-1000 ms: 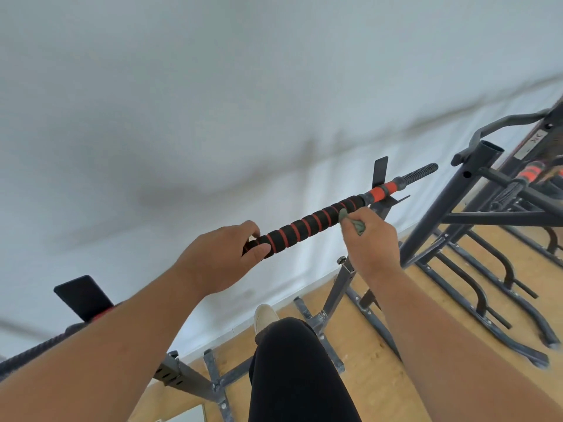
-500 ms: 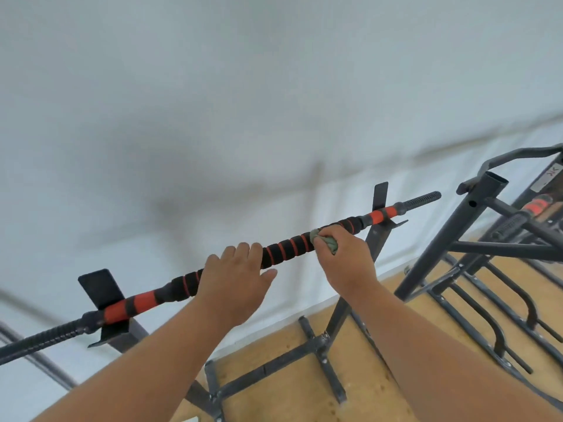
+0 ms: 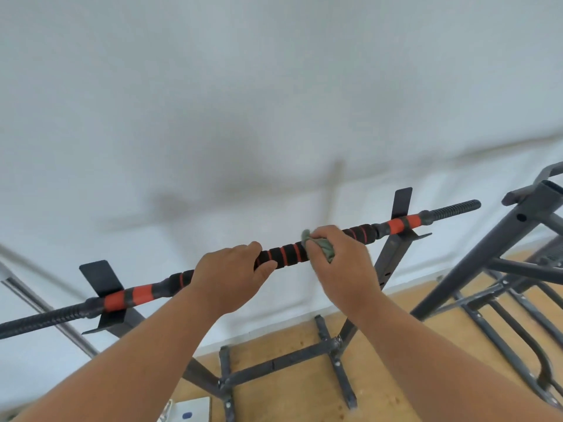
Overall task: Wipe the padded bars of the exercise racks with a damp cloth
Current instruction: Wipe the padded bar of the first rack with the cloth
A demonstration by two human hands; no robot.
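My right hand (image 3: 342,263) pinches the damp cloth (image 3: 323,247) around the padded bar (image 3: 286,253) near its middle, so the foam gets wiped all round. My left hand (image 3: 230,277) grips the bar just beside it to steady it on the rack (image 3: 393,257) brackets.
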